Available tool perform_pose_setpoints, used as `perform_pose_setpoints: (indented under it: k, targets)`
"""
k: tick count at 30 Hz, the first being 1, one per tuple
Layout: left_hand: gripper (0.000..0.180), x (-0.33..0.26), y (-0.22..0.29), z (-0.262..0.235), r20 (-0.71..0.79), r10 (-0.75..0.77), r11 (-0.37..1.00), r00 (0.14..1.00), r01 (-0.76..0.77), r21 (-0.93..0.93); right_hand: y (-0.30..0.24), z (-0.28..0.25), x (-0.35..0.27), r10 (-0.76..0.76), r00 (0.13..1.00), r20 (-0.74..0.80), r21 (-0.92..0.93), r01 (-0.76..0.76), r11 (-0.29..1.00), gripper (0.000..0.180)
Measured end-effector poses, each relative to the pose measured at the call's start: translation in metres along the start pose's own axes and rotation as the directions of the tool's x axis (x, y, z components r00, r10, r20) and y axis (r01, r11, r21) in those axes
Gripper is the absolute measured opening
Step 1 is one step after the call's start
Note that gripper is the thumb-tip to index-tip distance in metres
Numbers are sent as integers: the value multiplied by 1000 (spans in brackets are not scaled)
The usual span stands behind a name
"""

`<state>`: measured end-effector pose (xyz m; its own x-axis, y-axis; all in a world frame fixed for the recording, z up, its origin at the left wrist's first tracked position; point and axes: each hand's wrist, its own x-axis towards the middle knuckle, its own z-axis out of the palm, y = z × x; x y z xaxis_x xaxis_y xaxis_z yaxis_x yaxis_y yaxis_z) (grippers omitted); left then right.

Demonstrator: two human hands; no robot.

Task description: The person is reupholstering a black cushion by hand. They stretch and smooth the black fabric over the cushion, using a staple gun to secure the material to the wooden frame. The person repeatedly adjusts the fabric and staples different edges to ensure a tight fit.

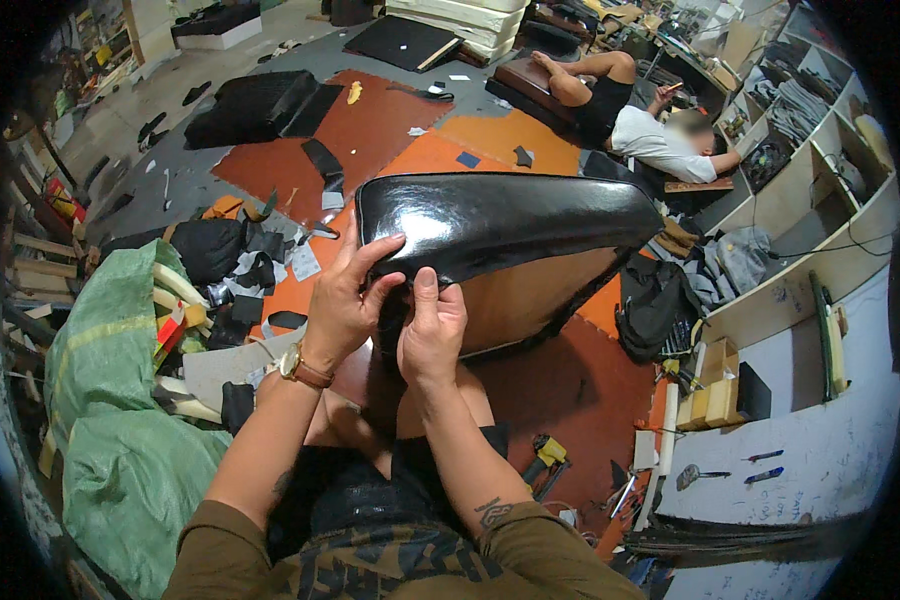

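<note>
Just beyond the seated person's lap, the left hand [345, 290] held the near left corner of a glossy black padded panel [500, 215], fingers spread along its side and thumb pressing the rim. Beside it, the right hand [432, 325] was closed narrow, thumb up, apparently pinching the lower edge, though its curled fingers hid the contact. The panel stood tilted ahead of both hands, reaching away rightward and blocking the floor behind. A yellow-and-black tool [547, 452] lay right of the knees; a green sack [130, 400] bulged at left, and a black bag [655, 310] sat right of the panel. Farther off were a black cushion [260, 105] and a reclining person [650, 135].
</note>
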<state>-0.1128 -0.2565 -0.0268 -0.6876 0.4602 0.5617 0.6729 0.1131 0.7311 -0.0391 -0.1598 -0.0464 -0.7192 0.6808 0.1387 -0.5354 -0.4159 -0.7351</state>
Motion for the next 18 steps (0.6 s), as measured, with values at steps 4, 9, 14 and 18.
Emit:
perform_pose_setpoints:
  k: [4, 9, 14, 18]
  targets:
    - [40, 6, 11, -2, 13, -35, 998, 999, 36, -45, 0, -3, 6, 7, 1000, 6, -63, -7, 998, 26]
    - [36, 59, 7, -11, 171, -81, 986, 982, 55, 155, 5, -19, 5, 56, 998, 16, -146, -53, 988, 24]
    - [47, 93, 62, 6, 469, -200, 731, 860, -187, 656, 7, -7, 7, 51, 999, -4, -20, -51, 998, 28]
    - [53, 91, 33, -3, 562, -69, 741, 824, -335, 582, 33, -18, 8, 54, 998, 39, -10, -54, 998, 30]
